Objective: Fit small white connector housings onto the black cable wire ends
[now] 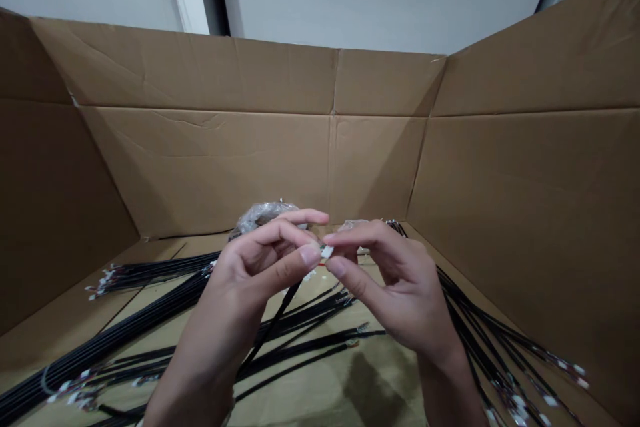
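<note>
Both hands meet above the middle of the cardboard floor, fingertips nearly touching. Between the thumb and index finger of my right hand [385,273] is a small white plug connector [327,251]. My left hand [270,260] pinches close beside the connector; what lies between its thumb and index finger is mostly hidden, and its other fingers stretch out loosely. A short bit of red wire shows just below the fingertips. Under my left hand a black sheathed cable [285,301] runs up toward the fingertips, its upper end partly hidden.
Cardboard walls [210,167] rise at the back and both sides. Black cable bundles lie at left [125,340], with more at right [493,333] ending in white connectors. Behind my hands sits a clear plastic bag [260,213]. Several loose cables [305,360] lie below my hands.
</note>
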A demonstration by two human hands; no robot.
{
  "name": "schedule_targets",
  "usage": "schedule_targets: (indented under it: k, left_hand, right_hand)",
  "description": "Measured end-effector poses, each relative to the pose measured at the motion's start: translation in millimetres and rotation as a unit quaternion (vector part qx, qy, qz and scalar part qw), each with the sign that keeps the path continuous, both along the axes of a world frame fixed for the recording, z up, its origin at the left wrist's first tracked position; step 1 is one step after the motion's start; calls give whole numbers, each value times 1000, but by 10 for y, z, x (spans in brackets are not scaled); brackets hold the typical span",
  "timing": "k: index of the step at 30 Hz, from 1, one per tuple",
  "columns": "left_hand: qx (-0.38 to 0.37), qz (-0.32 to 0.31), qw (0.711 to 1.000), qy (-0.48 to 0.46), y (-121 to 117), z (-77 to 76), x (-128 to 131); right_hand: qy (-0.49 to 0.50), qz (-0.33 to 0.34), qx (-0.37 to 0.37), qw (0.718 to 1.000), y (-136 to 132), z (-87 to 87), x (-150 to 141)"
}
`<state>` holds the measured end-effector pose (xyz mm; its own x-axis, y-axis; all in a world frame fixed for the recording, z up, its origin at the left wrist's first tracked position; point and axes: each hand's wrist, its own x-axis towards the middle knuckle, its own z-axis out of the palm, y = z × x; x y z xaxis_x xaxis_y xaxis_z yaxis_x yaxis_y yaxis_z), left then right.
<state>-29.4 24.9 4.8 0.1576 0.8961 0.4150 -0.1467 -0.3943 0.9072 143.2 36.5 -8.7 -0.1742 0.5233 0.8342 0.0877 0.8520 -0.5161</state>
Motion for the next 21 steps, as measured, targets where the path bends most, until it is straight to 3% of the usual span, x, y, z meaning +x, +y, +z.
schedule_targets:
  k: [5,11,21]
  left_hand:
    - [37,61,997,14,-57,16,75]
    - [60,70,995,37,-64,6,98]
    - [8,-27,999,31,62,-23,-40]
  right_hand:
    - [-22,-58,105,993,29,-9,16]
    - [-48,-90,185,977,76,-29,55]
    - [-67,-72,188,977,55,4,61]
